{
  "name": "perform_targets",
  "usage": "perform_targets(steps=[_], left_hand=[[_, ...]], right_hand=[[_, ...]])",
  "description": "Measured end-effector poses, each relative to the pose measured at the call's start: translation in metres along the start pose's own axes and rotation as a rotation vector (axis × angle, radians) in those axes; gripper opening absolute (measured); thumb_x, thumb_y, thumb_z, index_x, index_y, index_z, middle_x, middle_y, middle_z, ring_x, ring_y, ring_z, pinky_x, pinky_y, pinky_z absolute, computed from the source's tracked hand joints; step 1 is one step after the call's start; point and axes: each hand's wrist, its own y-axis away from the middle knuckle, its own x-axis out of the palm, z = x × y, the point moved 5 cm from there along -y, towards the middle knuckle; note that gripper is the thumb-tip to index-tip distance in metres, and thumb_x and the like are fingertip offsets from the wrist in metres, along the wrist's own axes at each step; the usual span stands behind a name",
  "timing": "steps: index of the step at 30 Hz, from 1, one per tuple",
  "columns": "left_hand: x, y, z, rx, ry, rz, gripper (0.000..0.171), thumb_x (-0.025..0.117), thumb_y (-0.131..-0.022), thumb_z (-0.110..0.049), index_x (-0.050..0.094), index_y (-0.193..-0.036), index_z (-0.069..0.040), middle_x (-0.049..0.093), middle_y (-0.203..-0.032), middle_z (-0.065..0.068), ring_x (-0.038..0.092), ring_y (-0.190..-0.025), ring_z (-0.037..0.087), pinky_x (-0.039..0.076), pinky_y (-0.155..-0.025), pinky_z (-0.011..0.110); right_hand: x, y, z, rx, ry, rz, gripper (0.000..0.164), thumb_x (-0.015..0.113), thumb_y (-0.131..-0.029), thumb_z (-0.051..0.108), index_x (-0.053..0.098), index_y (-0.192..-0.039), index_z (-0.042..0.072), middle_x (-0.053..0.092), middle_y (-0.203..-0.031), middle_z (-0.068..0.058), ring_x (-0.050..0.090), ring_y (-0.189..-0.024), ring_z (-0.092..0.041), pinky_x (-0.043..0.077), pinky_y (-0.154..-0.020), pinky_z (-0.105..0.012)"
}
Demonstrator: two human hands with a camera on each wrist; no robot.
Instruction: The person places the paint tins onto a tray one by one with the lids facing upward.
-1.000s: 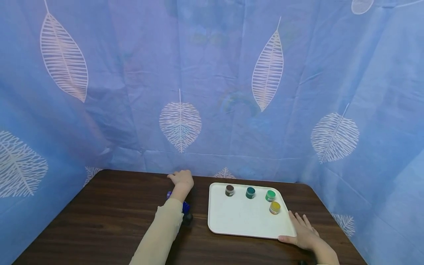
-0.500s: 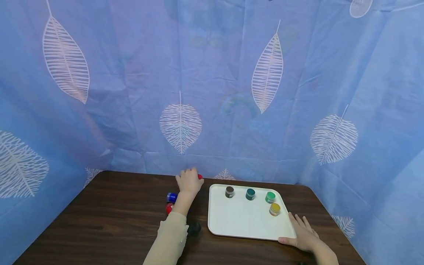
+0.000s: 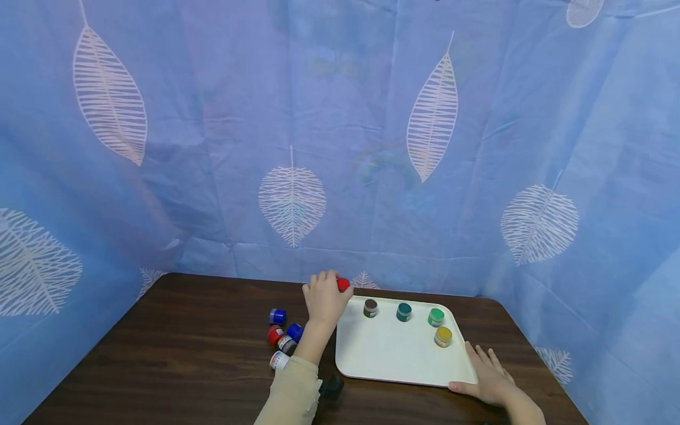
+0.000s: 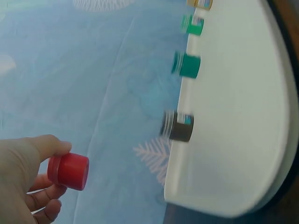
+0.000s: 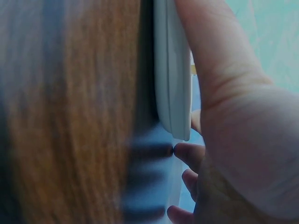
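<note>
My left hand (image 3: 325, 301) pinches a small red paint jar (image 4: 69, 171) between thumb and fingers, held up by the far left corner of the white tray (image 3: 382, 354). On that tray stand a dark brown jar (image 3: 370, 307), a teal jar (image 3: 404, 311), a green jar (image 3: 436, 317) and a yellow jar (image 3: 443, 337). At the tray's near right corner rests my right hand (image 3: 490, 378), fingers spread along the right side and thumb at the front edge. The right wrist view shows its thumb (image 5: 219, 46) lying over the tray rim.
Left of the tray, several jars sit grouped on the dark wooden table (image 3: 175, 354): a blue jar (image 3: 277, 316), a red jar (image 3: 275, 334), another blue jar (image 3: 294, 332), a dark jar (image 3: 287, 345) and a white-labelled jar (image 3: 279, 360). A blue leaf-patterned curtain (image 3: 340, 147) hangs behind.
My left hand has moved right from the far left part of the table to the tray's corner, with the red jar now in its grip. My right hand stays put.
</note>
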Motion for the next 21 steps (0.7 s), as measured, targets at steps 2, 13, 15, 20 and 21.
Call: perform_targets(steps=[2, 13, 15, 20, 21], left_hand=[[0.0, 0.003, -0.008, 0.03, 0.002, -0.011, 0.037, 0.076, -0.081, -0.043, 0.068, -0.101, -0.013, 0.069, -0.097, 0.006, 0.058, -0.091, 0.026, 0.042, -0.077, 0.044], [0.008, 0.024, -0.045, 0.13, 0.031, 0.014, 0.038, 0.077, -0.079, -0.046, 0.067, -0.1, -0.016, 0.068, -0.095, 0.001, 0.057, -0.088, 0.019, 0.04, -0.074, 0.035], [0.011, 0.028, -0.05, 0.148, 0.042, 0.025, 0.038, 0.078, -0.079, -0.047, 0.067, -0.1, -0.018, 0.068, -0.096, 0.0, 0.057, -0.09, 0.018, 0.04, -0.074, 0.035], [0.021, 0.039, -0.062, 0.181, 0.082, 0.062, 0.036, 0.079, -0.078, -0.047, 0.067, -0.1, -0.021, 0.067, -0.096, -0.003, 0.058, -0.091, 0.016, 0.042, -0.075, 0.034], [0.023, 0.041, -0.064, 0.183, 0.095, 0.074, 0.036, 0.079, -0.078, -0.046, 0.067, -0.1, -0.021, 0.067, -0.096, -0.003, 0.057, -0.09, 0.016, 0.041, -0.075, 0.033]], right_hand=[[-0.001, 0.001, 0.0, 0.001, -0.004, 0.0, 0.116, 0.063, -0.082, 0.064, 0.007, -0.151, -0.009, 0.006, -0.151, -0.043, -0.001, -0.135, -0.066, 0.01, -0.098, -0.083], [-0.004, 0.002, -0.001, -0.003, -0.005, 0.008, 0.115, 0.062, -0.084, 0.065, 0.005, -0.152, -0.008, 0.004, -0.151, -0.042, -0.002, -0.136, -0.065, 0.008, -0.098, -0.084], [-0.003, 0.002, -0.001, -0.006, -0.007, 0.01, 0.115, 0.062, -0.084, 0.065, 0.005, -0.152, -0.008, 0.004, -0.151, -0.042, -0.002, -0.136, -0.065, 0.008, -0.098, -0.084], [-0.002, 0.001, 0.001, -0.002, -0.007, 0.014, 0.114, 0.062, -0.084, 0.064, 0.005, -0.152, -0.007, 0.004, -0.151, -0.042, -0.002, -0.136, -0.065, 0.008, -0.098, -0.084], [-0.002, 0.001, 0.001, -0.002, -0.006, 0.014, 0.114, 0.062, -0.084, 0.064, 0.005, -0.152, -0.008, 0.004, -0.151, -0.042, -0.002, -0.136, -0.065, 0.008, -0.098, -0.084]])
